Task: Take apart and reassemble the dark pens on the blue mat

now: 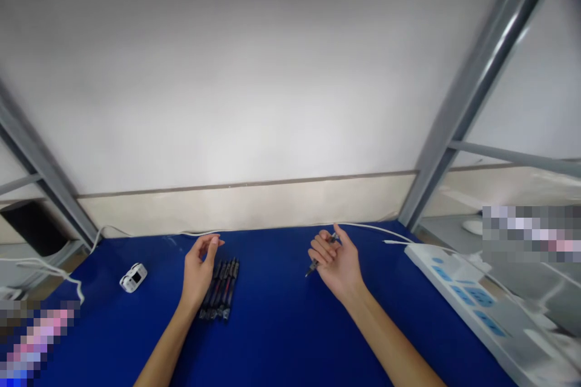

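My right hand (pixel 334 260) is raised over the blue tabletop, palm turned up, with its fingers curled around a dark pen (pixel 312 267). The pen slants down to the left, and part of it is hidden by the fingers. My left hand (pixel 200 269) is just left of a row of dark pens (pixel 222 290), its fingers loosely bent and the thumb near them; nothing shows in it. Several pens lie side by side there, roughly parallel, with reddish marks midway along some. My left hand and wrist partly cover the row's left side.
A small white device with a dark screen (pixel 134 278) lies on the blue tabletop (pixel 272 326) at left. A white panel with blue patches (pixel 463 296) borders the right side. White cables (pixel 372 228) run along the back, below the wall. Grey metal posts (pixel 436 133) stand at both sides.
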A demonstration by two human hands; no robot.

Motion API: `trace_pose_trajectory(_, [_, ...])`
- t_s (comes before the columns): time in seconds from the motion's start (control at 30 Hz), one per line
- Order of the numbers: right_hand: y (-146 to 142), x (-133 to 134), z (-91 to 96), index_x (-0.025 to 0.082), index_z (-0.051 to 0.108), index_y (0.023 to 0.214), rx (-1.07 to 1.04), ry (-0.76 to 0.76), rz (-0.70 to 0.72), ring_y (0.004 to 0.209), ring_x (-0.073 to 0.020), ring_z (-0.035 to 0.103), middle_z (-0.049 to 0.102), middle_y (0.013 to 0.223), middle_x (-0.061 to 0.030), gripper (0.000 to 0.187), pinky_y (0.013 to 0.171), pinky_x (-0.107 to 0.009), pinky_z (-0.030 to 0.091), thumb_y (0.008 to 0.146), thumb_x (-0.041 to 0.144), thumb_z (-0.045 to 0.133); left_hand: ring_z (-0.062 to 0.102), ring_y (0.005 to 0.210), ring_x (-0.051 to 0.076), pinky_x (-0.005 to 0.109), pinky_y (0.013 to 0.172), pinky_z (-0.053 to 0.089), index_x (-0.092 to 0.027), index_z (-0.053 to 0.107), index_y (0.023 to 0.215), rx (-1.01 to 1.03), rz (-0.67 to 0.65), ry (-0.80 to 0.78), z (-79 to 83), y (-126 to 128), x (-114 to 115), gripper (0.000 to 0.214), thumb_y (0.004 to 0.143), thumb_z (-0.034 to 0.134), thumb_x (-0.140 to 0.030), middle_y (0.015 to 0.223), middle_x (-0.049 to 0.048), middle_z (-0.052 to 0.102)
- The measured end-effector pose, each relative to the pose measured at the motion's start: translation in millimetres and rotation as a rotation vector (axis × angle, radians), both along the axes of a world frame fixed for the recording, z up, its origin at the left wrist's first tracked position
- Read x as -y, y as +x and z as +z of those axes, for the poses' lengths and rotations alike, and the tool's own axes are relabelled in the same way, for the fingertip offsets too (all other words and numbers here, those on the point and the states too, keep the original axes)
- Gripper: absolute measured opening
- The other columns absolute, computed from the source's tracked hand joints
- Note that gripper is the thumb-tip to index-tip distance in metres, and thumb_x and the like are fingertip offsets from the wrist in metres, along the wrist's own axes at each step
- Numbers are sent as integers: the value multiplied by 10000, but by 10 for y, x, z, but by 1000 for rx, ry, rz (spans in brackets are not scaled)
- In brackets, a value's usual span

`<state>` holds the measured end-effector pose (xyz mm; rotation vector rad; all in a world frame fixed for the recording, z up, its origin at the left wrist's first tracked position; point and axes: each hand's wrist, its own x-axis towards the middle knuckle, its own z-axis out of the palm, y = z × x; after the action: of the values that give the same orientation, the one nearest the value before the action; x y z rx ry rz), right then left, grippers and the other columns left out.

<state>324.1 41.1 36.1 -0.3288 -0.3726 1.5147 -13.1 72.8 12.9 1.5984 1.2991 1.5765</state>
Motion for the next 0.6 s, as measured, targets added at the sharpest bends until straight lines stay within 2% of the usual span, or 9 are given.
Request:
trace_pose_trajectory(0.07, [-10,-35,-23,224,551,791,-15,-9,-9,463,-119,451,402,535,69,237,449,-258,483,939,363,673,730,1056,283,445,1025,515,-188,700,1098,18,19,7,-9,-31,-27,432,948,599,-581,1066,110,779])
trace_pose_trajectory(0.13, [-16,-75,-69,232,584,857,-6,-50,-23,669,-188,634,595,699,-4,219,635,-377,607,954,416,651,735,1069,283,452,1017,528,-188,687,1124,59,40,17,-20,-50,-46,442,945,602,-583,1114,121,771])
trace_pose_trajectory(0.2, [-24,-109,-119,244,609,921,36,-95,-23,853,-241,690,683,890,-55,257,780,-484,622,976,496,613,740,1079,285,459,1014,537,-186,676,1147,102,49,23,-33,-57,-60,457,940,605,-588,1147,130,765])
trace_pose_trajectory(0.27, [-43,-126,-148,254,606,926,78,-111,-18,911,-245,692,699,957,-53,288,821,-498,615,987,536,606,741,1088,289,472,1022,538,-182,679,1141,125,39,21,-48,-53,-68,470,937,601,-598,1147,139,766])
trace_pose_trajectory(0.37, [-83,-110,-127,254,565,878,93,-50,-20,827,-200,668,666,859,-4,299,813,-442,615,981,521,651,741,1086,298,491,1027,541,-172,690,1125,117,6,10,-77,-39,-74,494,932,594,-616,1141,151,769])
trace_pose_trajectory(0.43, [-91,-76,-84,246,532,844,85,24,-9,604,-141,558,538,671,49,313,658,-334,594,979,490,674,743,1075,300,497,1028,541,-170,694,1123,93,-10,-2,-101,-35,-75,505,921,603,-624,1133,152,772])
trace_pose_trajectory(0.5, [-71,-34,-43,238,502,806,81,66,12,456,-108,369,370,567,84,347,455,-244,462,980,493,661,741,1075,302,500,1041,533,-173,698,1119,69,-16,-12,-125,-39,-77,505,910,618,-626,1122,147,776])
trace_pose_trajectory(0.6, [-3,21,-18,234,463,743,86,39,27,421,-98,236,294,545,90,377,355,-221,292,973,495,606,736,1084,308,510,1067,512,-180,705,1114,45,-13,-23,-153,-56,-82,504,897,632,-630,1121,142,779])
